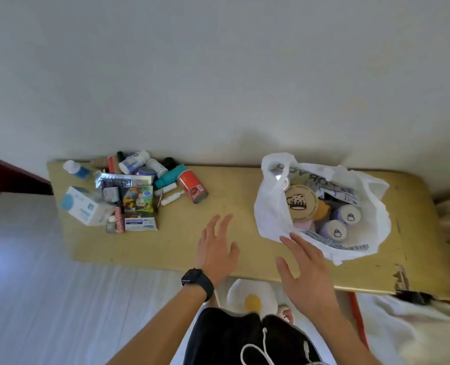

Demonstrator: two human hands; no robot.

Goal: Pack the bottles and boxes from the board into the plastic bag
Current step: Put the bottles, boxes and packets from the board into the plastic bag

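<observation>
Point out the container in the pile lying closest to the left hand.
The red can, on its side at the pile's right edge, nearest the left hand; the other bottles sit farther back.

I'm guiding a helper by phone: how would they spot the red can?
Start at the yellow board and find the pile at its left end. The red can lies on its side at the pile's right edge, nearest the plastic bag, the pile's only red cylinder.

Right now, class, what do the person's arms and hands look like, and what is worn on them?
Both forearms are bare, with no sleeves or gloves. The left hand has a black smartwatch with a dark square face strapped at its wrist. The right hand wears nothing: no ring or band is visible.
</observation>
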